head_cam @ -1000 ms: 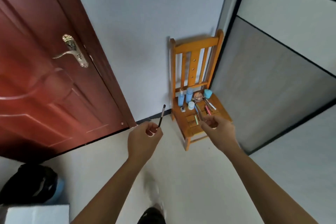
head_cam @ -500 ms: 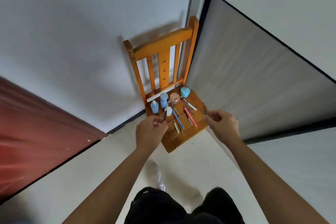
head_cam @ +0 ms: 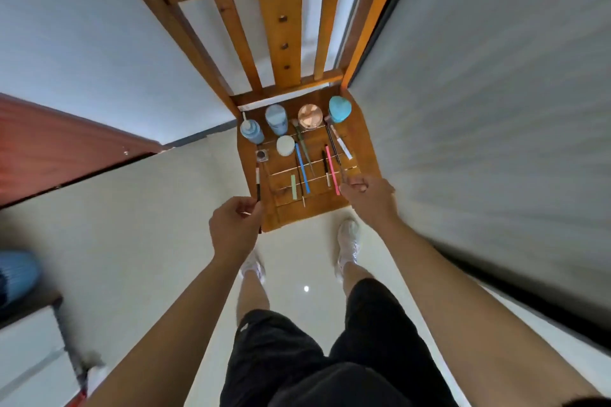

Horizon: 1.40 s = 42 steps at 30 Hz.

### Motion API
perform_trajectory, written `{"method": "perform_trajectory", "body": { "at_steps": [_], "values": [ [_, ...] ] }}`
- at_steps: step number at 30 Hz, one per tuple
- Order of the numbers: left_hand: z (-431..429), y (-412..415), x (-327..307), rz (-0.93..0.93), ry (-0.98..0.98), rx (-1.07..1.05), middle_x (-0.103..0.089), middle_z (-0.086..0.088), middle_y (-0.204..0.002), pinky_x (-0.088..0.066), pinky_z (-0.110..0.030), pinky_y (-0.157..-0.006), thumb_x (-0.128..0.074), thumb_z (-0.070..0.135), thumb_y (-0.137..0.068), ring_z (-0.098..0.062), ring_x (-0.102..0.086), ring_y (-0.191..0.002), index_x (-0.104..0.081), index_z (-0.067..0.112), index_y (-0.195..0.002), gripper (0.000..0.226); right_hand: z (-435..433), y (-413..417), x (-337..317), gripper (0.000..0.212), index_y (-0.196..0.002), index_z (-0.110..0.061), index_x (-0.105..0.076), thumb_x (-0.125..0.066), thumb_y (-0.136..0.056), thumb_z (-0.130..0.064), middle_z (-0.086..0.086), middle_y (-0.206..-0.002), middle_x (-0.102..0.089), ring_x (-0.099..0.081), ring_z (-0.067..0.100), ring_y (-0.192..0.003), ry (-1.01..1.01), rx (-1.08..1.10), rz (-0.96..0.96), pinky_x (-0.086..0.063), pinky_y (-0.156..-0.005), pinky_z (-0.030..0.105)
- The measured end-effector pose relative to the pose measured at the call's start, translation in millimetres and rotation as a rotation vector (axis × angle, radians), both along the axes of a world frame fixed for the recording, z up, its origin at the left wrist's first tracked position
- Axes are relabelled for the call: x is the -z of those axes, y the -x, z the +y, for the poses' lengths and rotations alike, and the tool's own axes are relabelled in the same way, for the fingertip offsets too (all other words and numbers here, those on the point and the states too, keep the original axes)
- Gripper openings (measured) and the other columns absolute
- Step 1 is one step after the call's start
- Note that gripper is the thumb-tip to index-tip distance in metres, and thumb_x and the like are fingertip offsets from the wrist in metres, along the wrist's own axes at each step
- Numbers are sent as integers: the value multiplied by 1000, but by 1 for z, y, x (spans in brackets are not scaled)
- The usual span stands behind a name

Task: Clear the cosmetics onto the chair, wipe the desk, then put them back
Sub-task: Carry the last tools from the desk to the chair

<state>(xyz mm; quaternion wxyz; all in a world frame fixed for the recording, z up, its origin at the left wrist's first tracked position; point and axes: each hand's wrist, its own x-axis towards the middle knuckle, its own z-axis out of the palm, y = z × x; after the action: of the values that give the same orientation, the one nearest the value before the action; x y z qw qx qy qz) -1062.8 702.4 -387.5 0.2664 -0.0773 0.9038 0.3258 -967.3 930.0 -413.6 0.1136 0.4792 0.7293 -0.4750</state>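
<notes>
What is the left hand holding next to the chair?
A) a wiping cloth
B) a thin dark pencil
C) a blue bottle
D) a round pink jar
B: the left hand pinches a thin dark pencil by the left edge of the chair seat. The right hand pinches a thin grey stick.
</notes>
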Motion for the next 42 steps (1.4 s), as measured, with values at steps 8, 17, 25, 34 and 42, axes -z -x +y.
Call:
{"method": "perform_trajectory", "body": {
  "at_steps": [8, 17, 25, 34, 42],
  "values": [
    [42, -11, 159, -128, 70, -47, -69, 7, -96, -52, -35, -86, -62, 45, -93, -18, -66, -87, -67, 23, -98, 23, 46, 11, 146, 29, -105, -22, -70, -60, -96, -48, -3, -107, -74, -69, 17, -97, -15, -86, -163, -58, -90, 38],
    [55, 14, 256, -95, 141, -8, -67, 14, -92, -31, -9, -65, -63, 36, -92, -6, -60, -83, -74, 18, -98, 22, 44, 4, 236, 32, -114, -25, -70, -59, -97, -48, -6, -114, -73, -67, 14, -98, -86, -138, -227, -49, -73, 21],
    [52, 6, 273, -38, 224, -5, -69, -2, -110, -43, -26, -81, -60, 37, -95, -18, -63, -100, -65, 14, -111, 29, 38, -6, 248, 34, -123, -25, -67, -63, -94, -43, -5, -117, -72, -67, 15, -100, -233, -92, -191, -38, -67, 14],
    [46, 7, 222, 138, 240, 200, -56, -6, -134, -47, -43, -93, -52, 51, -96, -28, -55, -119, -52, 16, -128, 47, 39, -7, 211, 49, -142, -26, -50, -60, -97, -42, 2, -143, -54, -56, 29, -127, -297, -187, -223, -51, -97, 46],
    [25, 50, 69, 511, 217, 442, -26, -7, -163, -25, -55, -118, -40, 48, -103, -30, -24, -149, -36, 21, -152, 56, 36, 37, 74, 60, -156, -31, -19, -42, -103, -50, 5, -168, -11, -22, 36, -151, -489, -318, -70, -33, -113, 59]
  ]
}}
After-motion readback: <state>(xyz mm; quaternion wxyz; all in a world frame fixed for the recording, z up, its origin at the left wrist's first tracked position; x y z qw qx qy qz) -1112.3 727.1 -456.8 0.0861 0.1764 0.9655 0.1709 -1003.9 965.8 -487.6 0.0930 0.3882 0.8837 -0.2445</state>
